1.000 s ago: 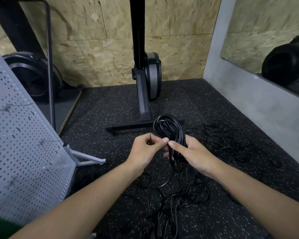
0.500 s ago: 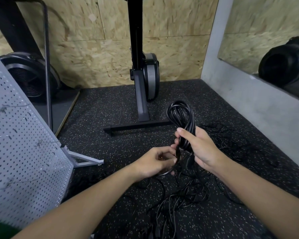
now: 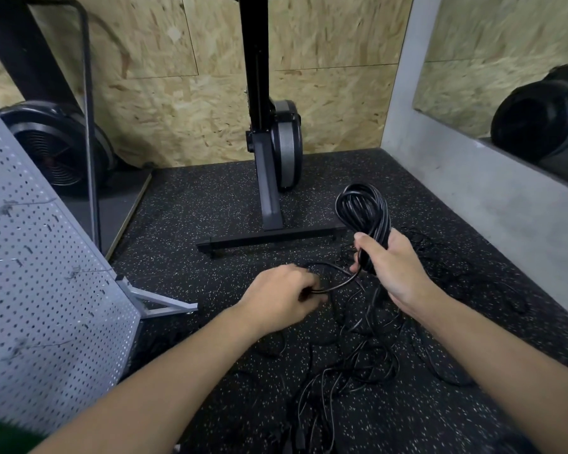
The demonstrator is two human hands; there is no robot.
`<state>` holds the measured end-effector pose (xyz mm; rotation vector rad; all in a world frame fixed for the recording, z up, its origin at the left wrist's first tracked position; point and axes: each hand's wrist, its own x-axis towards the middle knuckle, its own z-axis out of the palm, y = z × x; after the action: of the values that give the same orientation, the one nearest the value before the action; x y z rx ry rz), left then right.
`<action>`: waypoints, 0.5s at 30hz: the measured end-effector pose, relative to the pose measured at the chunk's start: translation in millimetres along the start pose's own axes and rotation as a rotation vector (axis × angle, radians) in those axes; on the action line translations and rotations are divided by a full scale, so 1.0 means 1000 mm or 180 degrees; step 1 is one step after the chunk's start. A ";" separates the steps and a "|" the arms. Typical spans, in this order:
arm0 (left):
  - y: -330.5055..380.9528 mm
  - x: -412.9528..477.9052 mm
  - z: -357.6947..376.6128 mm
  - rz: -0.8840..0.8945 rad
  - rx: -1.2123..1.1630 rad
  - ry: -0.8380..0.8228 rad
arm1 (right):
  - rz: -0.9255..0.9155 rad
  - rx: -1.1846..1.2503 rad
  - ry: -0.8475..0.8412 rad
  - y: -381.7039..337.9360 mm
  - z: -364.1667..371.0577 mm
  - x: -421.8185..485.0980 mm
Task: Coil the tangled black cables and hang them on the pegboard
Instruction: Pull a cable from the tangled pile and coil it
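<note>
Coiled black cable is grasped by the right grip; the left grip pinches its loose strand.

Upright machine: at back wall. Pegboard: left of it, nearer. Fan wheel: far left of it. Coil: right of its base, in right hand. Strand: before its base, in left hand. Loose cables: floor, before it.

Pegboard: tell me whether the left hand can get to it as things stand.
Probably yes. The pegboard stands on the left hand's own side, with only floor between them. That hand grips a loose cable strand running to the coil in the right hand, so it would trail cable.
</note>
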<state>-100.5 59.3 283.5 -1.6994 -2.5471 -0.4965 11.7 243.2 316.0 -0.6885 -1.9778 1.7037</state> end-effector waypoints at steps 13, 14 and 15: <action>-0.013 0.000 -0.017 0.0620 -0.0644 0.0485 | -0.0140 -0.1366 -0.0350 0.001 -0.005 -0.002; -0.012 0.000 -0.019 0.0520 -0.0842 0.0526 | -0.0168 -0.1454 -0.0445 0.001 -0.004 -0.003; -0.011 -0.001 -0.021 0.0417 -0.1033 0.0598 | -0.0194 -0.1551 -0.0567 0.000 -0.002 -0.005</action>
<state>-112.8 49.0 300.3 -1.7970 -2.3030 -1.0530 16.6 241.7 316.5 -0.6401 -2.5481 1.2892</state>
